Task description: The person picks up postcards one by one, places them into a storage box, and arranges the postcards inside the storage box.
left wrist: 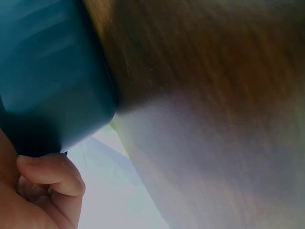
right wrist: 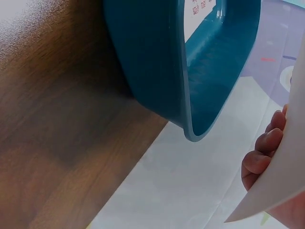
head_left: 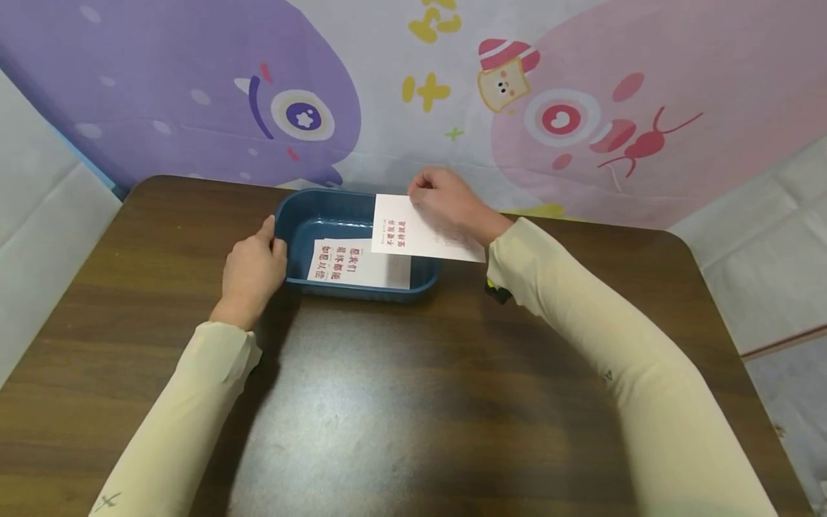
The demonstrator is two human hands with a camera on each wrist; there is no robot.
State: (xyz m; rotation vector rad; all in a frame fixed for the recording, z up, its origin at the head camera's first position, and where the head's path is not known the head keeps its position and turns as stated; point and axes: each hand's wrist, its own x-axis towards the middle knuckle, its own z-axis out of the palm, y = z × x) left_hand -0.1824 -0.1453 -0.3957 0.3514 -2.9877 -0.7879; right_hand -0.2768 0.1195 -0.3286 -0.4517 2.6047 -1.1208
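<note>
A dark blue plastic bin (head_left: 362,293) stands on the table. My left hand (head_left: 253,269) grips its left end, thumb and fingers at the rim; in the left wrist view the curled fingers (left wrist: 59,179) lie against the bin's end. White cards with red Chinese characters (head_left: 368,269) lie inside at the near side. Above the bin's right end, my right hand (head_left: 449,201) pinches another white card (head_left: 413,233) by its far edge. That card (right wrist: 281,164) bends slightly in the right wrist view, with fingertips (right wrist: 257,162) behind it.
The brown wooden table (head_left: 388,402) spreads out in front of the bin. Behind the table's far edge hangs a cloth backdrop (head_left: 388,136) with purple and pink cartoon creatures. White sheeting (head_left: 52,215) borders the left side.
</note>
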